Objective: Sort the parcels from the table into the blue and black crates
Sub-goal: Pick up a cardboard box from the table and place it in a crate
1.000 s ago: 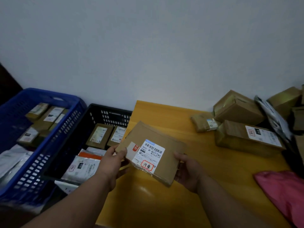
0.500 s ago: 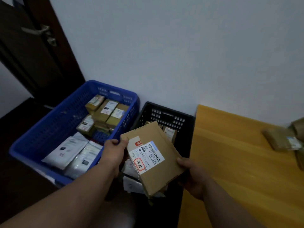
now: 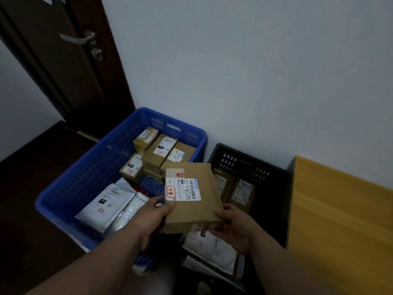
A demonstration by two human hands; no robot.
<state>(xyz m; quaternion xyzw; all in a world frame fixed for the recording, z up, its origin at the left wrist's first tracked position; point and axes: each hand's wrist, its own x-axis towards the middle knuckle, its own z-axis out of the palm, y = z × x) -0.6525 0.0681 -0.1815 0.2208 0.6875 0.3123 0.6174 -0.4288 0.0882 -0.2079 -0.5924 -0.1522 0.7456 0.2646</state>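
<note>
Fingers [image 3: 221,211] of our right hand [image 3: 231,228] curl over the near right corner of a flat cardboard parcel [image 3: 191,201], while our left hand [image 3: 153,213] pinches its near left edge, thumb on top beside the white shipping label [image 3: 182,189]. Both hands are closed on the parcel; neither is relaxed. We hold it label-up in the air, above the gap where the blue crate [image 3: 63,188] meets the black crate [image 3: 244,165]. By our reading, this is the carrying step, with the drop still to come; the next move calls for choosing a crate, shifting the parcel fully over it and letting go low. Which crate it belongs in, we cannot tell. The blue crate holds small brown boxes [image 3: 157,152] and pale mailer bags [image 3: 106,205]; the black one holds brown boxes and white mailers. The yellow worktop [image 3: 340,209] lies to the right, a dark door [image 3: 70,67] behind.
</note>
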